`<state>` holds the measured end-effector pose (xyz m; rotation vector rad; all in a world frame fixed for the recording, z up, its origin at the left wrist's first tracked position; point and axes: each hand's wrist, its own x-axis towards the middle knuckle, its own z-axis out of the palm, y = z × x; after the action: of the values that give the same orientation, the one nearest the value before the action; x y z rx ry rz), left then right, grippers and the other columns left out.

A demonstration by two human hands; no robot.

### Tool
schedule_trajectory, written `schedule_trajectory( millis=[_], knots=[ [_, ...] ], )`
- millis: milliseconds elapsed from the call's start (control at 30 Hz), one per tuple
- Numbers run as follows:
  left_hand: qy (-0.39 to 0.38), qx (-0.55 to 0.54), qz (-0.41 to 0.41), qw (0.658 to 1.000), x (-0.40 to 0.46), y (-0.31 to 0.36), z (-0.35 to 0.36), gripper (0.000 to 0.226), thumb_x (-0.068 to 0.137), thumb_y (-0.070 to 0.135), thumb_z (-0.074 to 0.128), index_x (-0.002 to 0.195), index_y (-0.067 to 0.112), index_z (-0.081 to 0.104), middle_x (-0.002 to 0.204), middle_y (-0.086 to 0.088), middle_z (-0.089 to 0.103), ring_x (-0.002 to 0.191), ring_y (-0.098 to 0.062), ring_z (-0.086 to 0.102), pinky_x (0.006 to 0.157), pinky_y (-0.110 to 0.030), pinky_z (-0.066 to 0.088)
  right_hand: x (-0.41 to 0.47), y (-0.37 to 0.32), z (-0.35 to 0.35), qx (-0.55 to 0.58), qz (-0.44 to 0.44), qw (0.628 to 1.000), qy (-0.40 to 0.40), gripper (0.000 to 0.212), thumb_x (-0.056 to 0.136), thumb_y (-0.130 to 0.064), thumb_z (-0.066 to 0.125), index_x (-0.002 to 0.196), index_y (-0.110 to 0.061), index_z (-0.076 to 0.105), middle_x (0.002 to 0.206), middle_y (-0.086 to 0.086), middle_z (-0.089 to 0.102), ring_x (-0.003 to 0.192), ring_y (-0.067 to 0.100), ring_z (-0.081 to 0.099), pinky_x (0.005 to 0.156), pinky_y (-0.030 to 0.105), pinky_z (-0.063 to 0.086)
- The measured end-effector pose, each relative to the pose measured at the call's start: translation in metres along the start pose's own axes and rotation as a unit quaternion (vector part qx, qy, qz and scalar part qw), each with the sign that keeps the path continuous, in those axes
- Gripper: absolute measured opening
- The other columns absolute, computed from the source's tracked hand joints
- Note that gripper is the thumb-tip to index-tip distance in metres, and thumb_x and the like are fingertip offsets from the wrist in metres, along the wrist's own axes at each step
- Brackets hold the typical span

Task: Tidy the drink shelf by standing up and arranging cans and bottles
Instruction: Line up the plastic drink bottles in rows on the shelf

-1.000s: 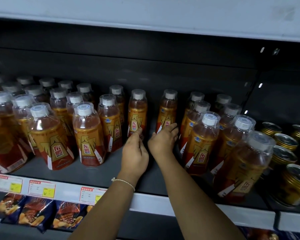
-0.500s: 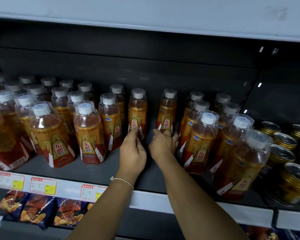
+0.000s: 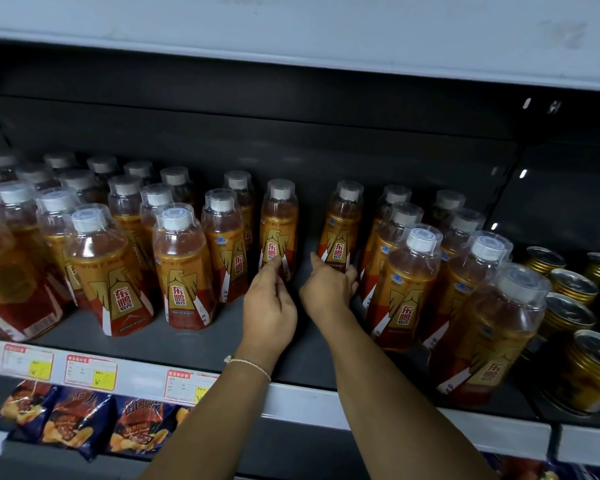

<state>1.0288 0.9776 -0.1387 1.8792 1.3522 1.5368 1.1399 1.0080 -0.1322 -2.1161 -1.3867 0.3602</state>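
Orange drink bottles with white caps stand in rows on the dark shelf [image 3: 194, 344]. Two of them stand alone in the middle at the back. My left hand [image 3: 269, 306] reaches to the left middle bottle [image 3: 279, 226] and pinches its lower label with thumb and fingertips. My right hand [image 3: 328, 292] holds the base of the right middle bottle [image 3: 342, 226], thumb on its left side and fingers curled round its right. Both bottles are upright with their labels facing me.
Several bottles crowd the left [image 3: 108, 271] and the right [image 3: 406, 289] of my hands. Gold cans [image 3: 568, 306] stand at the far right. A price-tag rail [image 3: 90, 372] edges the shelf, snack bags [image 3: 80, 424] lie below, and an upper shelf [image 3: 291, 32] hangs overhead.
My right hand has slid down the right middle bottle, its fingers moving from the front label round to the right side. My left hand stays at its bottle's base.
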Motion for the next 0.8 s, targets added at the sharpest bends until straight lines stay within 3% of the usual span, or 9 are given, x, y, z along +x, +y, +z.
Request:
schedule_trajectory(
  millis=[200,467,800],
  knots=[
    [0.003,-0.007,-0.003,1.000,-0.0001,-0.0004,0.0006,0.041,0.093,-0.007,0.046,0.133,-0.001,0.054,0.132,-0.017,0.059,0.125,-0.025,0.053,0.097,0.004,0.025,0.0025,0.0027,0.0021,-0.010,0.014,1.000,0.021,0.062,0.097,-0.025,0.054,0.155,-0.036,0.034,0.145,0.024,0.050,0.148,0.043,0.006,0.119,0.048,0.014],
    [0.008,-0.010,0.000,1.000,-0.0006,-0.0007,0.0012,0.038,0.096,-0.002,0.046,0.133,0.000,0.054,0.130,-0.016,0.060,0.122,-0.021,0.053,0.095,0.005,0.024,0.0050,0.0055,0.0054,-0.007,0.007,0.999,0.034,0.049,0.102,-0.033,0.047,0.150,-0.034,0.044,0.156,0.024,0.035,0.152,0.040,-0.002,0.122,0.047,0.011],
    [0.006,-0.005,-0.001,1.000,-0.0011,-0.0017,0.0021,0.038,0.096,-0.002,0.046,0.133,0.000,0.054,0.131,-0.017,0.059,0.123,-0.025,0.054,0.096,0.001,0.027,0.0014,0.0077,0.0060,0.039,0.005,0.998,0.041,0.045,0.102,-0.029,0.047,0.146,-0.030,0.052,0.154,0.030,0.034,0.150,0.043,0.005,0.123,0.050,0.015]
  ],
)
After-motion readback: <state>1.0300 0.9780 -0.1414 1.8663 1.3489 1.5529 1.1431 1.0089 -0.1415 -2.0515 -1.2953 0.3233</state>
